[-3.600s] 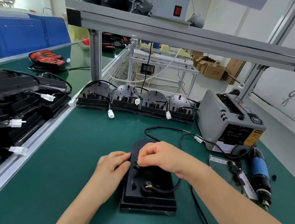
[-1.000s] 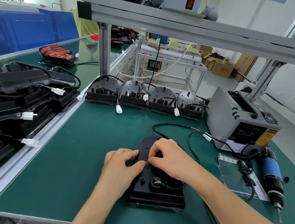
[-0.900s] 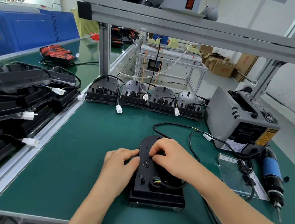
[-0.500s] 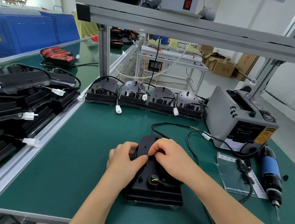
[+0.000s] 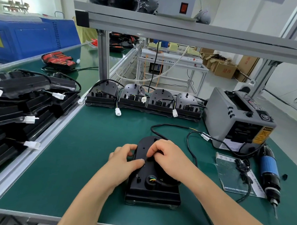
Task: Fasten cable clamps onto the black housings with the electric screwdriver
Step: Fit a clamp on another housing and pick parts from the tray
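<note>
A black housing (image 5: 155, 190) lies flat on the green mat in front of me. Its black cable (image 5: 170, 126) loops away toward the back right. My left hand (image 5: 124, 159) grips the housing's left edge, with the thumb lying across the top face. My right hand (image 5: 168, 158) rests on the housing's upper middle, its fingertips curled and pinching a small cable clamp against the surface; the fingers mostly hide the clamp. The electric screwdriver (image 5: 270, 170), blue-banded, lies on the mat at the far right, untouched, bit pointing toward me.
Several black housings (image 5: 160, 102) stand in a row at the back. A grey tape dispenser (image 5: 236, 120) sits at the back right. A clear bag with black parts (image 5: 235, 173) lies beside the screwdriver. More black housings (image 5: 9, 111) are stacked at the left, beyond an aluminium rail (image 5: 39, 144).
My left hand has slid up the housing's left edge and its thumb now lies on top. My right hand's fingers stayed on the same spot, working at the housing's middle.
</note>
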